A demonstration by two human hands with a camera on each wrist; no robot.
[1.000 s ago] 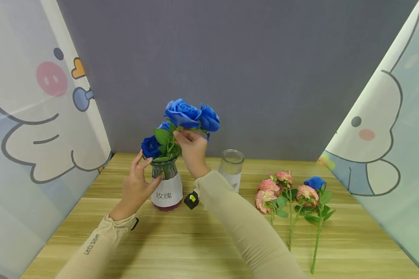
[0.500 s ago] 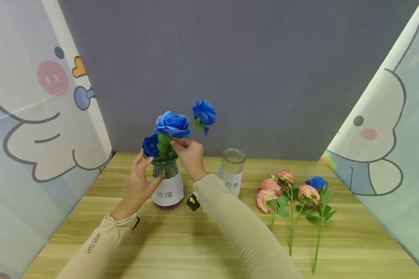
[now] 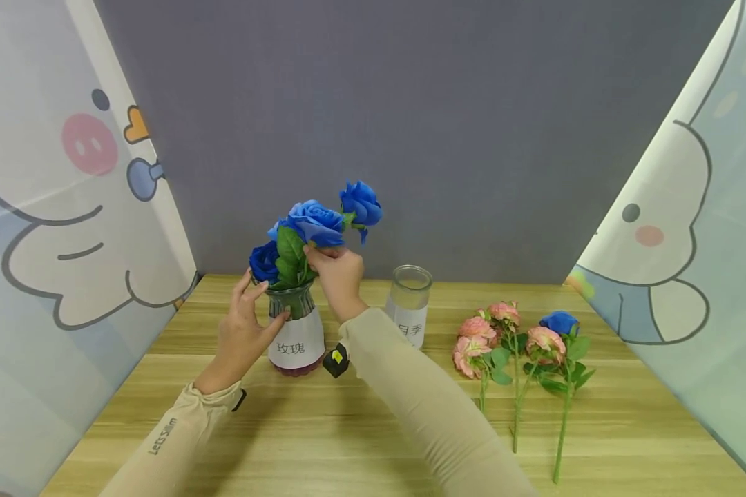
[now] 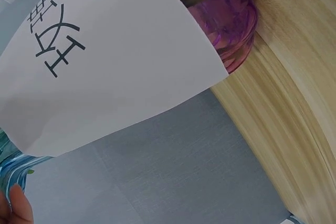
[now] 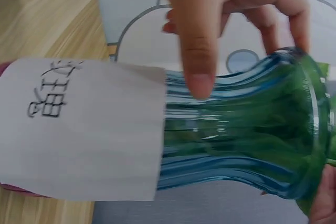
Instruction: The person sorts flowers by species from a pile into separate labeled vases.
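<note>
In the head view, a ribbed glass vase [image 3: 292, 301] with a white paper label [image 3: 296, 351] stands upright at left. My left hand [image 3: 242, 335] grips its neck, thumb in front and fingers round the far side; the right wrist view shows this thumb [image 5: 200, 66] on the ribbed glass. My right hand [image 3: 338, 277] pinches a blue rose [image 3: 317, 224] just below its bloom, above the rim. A dark blue rose [image 3: 264, 262] and green leaves [image 3: 290, 250] rise from the vase. Another blue rose [image 3: 360, 203] leans out at right. Stems behind my fingers are hidden.
A clear labelled glass jar [image 3: 412, 290] stands right of the vase, partly behind my right sleeve. Several pink flowers [image 3: 474, 351] and a blue rose [image 3: 559, 322] lie on the wooden table [image 3: 323, 449] at right. A grey panel [image 3: 447, 138] rises behind.
My right hand has come down slightly with the pinched rose. The front bloom is lower, and the other blue rose now stands apart from it. My left hand has stayed on the vase.
</note>
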